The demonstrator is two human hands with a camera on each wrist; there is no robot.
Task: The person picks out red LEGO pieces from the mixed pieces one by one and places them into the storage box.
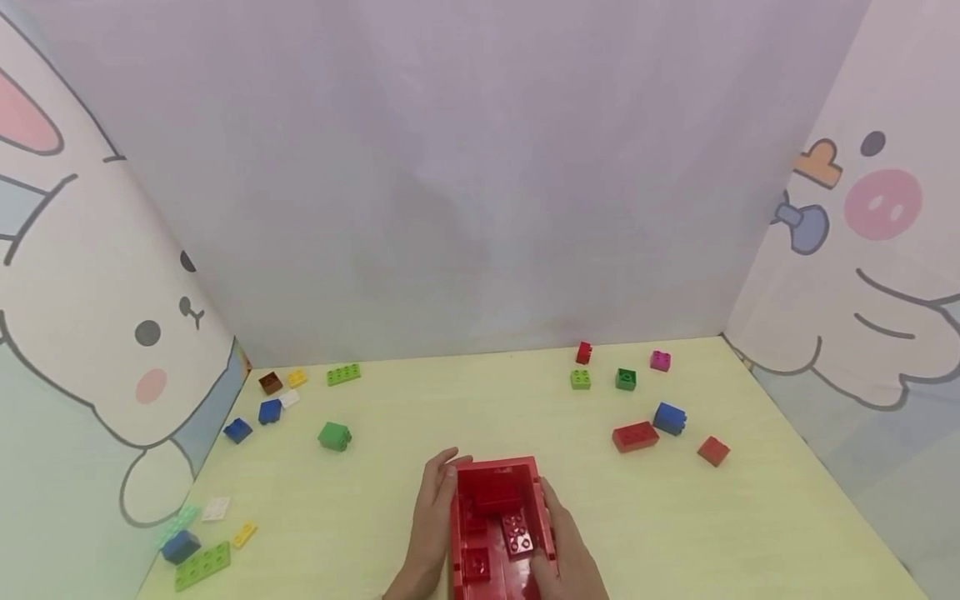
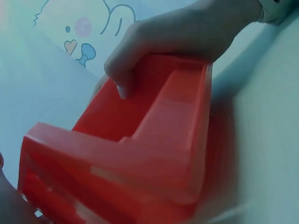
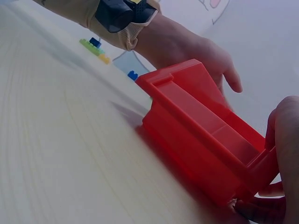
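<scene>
A red plastic box (image 1: pixel 536 483), open at the top, is between my two hands at the near middle of the table. Inside it lie several red toy bricks (image 1: pixel 517 537). My left hand (image 1: pixel 431 517) holds its left side, fingers bent round the far left corner; the wall hides part of this hand in the right wrist view. My right hand (image 1: pixel 570 554) grips the right side, thumb over the rim and fingers outside. In the right wrist view the box (image 3: pixel 191 144) is tilted, and several of the right hand's fingers show low against its end.
Loose bricks lie on both sides: a green brick (image 1: pixel 333 436), a blue brick (image 1: pixel 180 547) and a light green plate (image 1: pixel 202 567) to the left; a red brick (image 1: pixel 635 437) and a blue brick (image 1: pixel 670 418) to the right. A curtain (image 1: pixel 465 208) hangs behind the table (image 1: pixel 450 408).
</scene>
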